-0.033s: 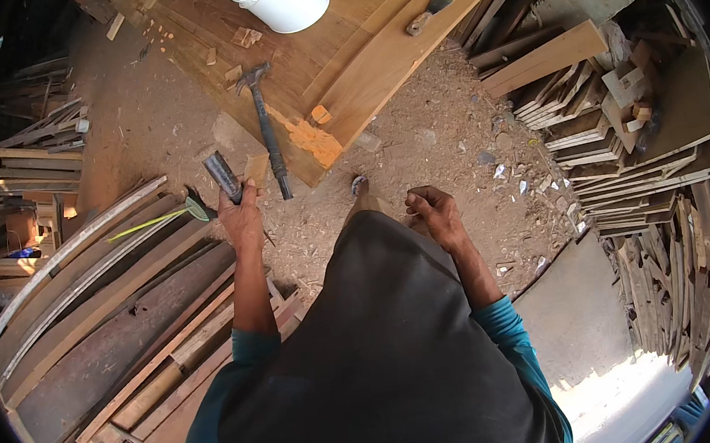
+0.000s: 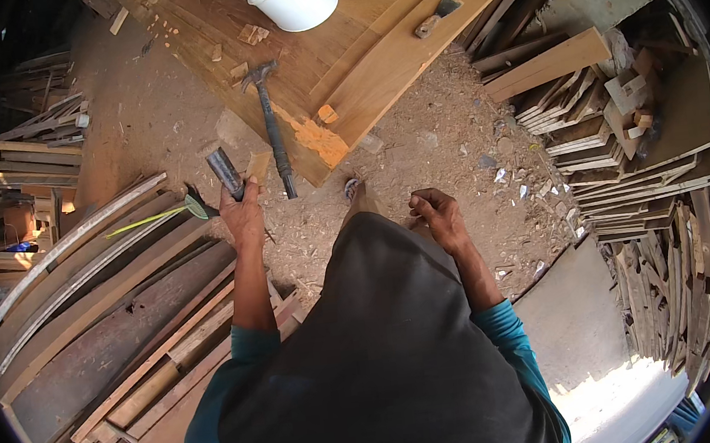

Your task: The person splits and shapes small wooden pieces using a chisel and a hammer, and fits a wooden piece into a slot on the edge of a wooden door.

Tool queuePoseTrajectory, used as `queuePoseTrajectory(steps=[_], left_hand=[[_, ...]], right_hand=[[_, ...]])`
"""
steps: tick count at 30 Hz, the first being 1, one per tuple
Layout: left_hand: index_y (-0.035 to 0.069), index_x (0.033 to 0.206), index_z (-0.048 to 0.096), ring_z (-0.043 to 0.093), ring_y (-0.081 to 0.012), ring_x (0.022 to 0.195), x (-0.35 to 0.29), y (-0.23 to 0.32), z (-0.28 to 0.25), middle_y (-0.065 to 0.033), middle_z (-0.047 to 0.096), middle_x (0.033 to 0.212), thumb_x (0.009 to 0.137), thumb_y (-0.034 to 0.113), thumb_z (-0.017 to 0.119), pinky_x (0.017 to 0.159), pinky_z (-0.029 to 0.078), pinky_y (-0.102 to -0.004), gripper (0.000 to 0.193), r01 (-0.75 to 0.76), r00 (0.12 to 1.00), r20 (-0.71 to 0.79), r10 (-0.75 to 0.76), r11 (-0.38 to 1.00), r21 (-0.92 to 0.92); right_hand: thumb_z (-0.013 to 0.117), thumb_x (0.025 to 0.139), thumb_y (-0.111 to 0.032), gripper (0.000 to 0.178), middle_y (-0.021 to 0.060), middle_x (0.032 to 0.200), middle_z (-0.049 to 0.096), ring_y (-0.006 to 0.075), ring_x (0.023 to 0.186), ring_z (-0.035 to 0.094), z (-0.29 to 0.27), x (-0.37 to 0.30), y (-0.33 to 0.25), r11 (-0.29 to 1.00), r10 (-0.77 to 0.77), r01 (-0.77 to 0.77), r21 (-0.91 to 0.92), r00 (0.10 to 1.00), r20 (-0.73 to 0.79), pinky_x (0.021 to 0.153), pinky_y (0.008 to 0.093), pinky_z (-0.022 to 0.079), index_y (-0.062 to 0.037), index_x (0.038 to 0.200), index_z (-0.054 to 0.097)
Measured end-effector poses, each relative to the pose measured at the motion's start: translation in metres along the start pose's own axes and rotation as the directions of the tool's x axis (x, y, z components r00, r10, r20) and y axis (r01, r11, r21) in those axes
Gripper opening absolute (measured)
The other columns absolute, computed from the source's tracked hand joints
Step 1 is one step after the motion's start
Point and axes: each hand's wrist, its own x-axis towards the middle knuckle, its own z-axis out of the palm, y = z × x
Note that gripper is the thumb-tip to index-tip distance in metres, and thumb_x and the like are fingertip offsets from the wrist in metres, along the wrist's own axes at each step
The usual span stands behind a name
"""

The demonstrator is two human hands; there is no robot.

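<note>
My left hand (image 2: 244,222) is closed around a dark, stubby cylinder (image 2: 224,171). A thin, flat piece of wood (image 2: 259,164) sticks up beside it from the same grip. Held low near my right knee, my right hand (image 2: 442,220) has its fingers curled and its thumb against them; whatever is in them, if anything, is hidden. Ahead, a wooden door panel (image 2: 389,43) carries a claw hammer (image 2: 271,127), whose dark handle overhangs the edge. Orange filler (image 2: 313,140) is smeared at the panel's near corner, with an orange lump (image 2: 327,114) beside it. A putty knife (image 2: 436,17) lies farther right.
On the panel stands a white bucket (image 2: 295,3) near several wood chips (image 2: 252,34). Long boards (image 2: 118,330) are piled at my left. Stacked planks (image 2: 603,138) line the right side. Shavings and white scraps litter the dirt floor (image 2: 467,142).
The panel and the things on it appear slightly farther right as the view shifts. Both hands keep nearly the same place and grip.
</note>
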Motion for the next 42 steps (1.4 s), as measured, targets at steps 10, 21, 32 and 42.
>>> queuePoseTrajectory(steps=[10, 21, 32, 42], left_hand=[[0.004, 0.107, 0.07, 0.057, -0.0063, 0.077, 0.121, -0.045, -0.023, 0.0031, 0.066, 0.088, 0.092, 0.01, 0.079, 0.071, 0.049, -0.0249, 0.019, -0.051, 0.984, 0.16, 0.075, 0.988, -0.148], [0.004, 0.098, 0.068, 0.051, -0.0103, 0.069, 0.21, -0.056, -0.002, 0.0015, 0.06, 0.075, 0.088, 0.021, 0.08, 0.066, 0.048, -0.0322, 0.023, -0.088, 0.919, 0.378, 0.11, 0.993, -0.075], [0.004, 0.109, 0.068, 0.059, -0.0098, 0.076, 0.228, -0.04, 0.01, -0.0014, 0.066, 0.085, 0.09, 0.017, 0.079, 0.072, 0.052, -0.031, 0.026, -0.062, 0.855, 0.512, 0.081, 0.997, -0.054], [-0.003, 0.143, 0.048, 0.069, -0.023, 0.113, 0.227, -0.038, 0.007, -0.015, 0.066, 0.129, 0.088, 0.007, 0.078, 0.095, 0.057, -0.0361, 0.064, 0.101, 0.661, 0.719, 0.216, 0.924, -0.37]], right_hand=[[0.073, 0.092, -0.023, 0.042, 0.0229, 0.103, 0.071, 0.0382, 0.097, 0.071, 0.175, 0.095, -0.082, 0.707, -0.4, 0.375, -0.6, 0.911, 0.098, 0.086, 0.0447, 0.056, 0.0025, 0.124, 0.065], [0.072, 0.083, -0.019, 0.06, 0.0256, 0.12, 0.06, 0.0457, 0.11, 0.063, 0.292, 0.173, -0.098, 0.507, -0.436, 0.178, -0.843, 0.897, -0.072, 0.094, 0.0516, 0.053, -0.0011, 0.138, 0.056], [0.078, 0.091, -0.038, 0.06, 0.023, 0.113, 0.069, 0.0335, 0.104, 0.069, 0.324, 0.201, -0.178, 0.576, -0.539, 0.402, -0.712, 0.841, 0.039, 0.09, 0.045, 0.055, 0.0018, 0.133, 0.061], [0.077, 0.092, -0.022, 0.039, 0.0122, 0.096, 0.073, 0.0198, 0.086, 0.07, 0.337, 0.203, -0.229, 0.865, -0.479, 0.465, -0.186, 0.877, -0.035, 0.078, 0.0363, 0.055, 0.0058, 0.115, 0.062]])
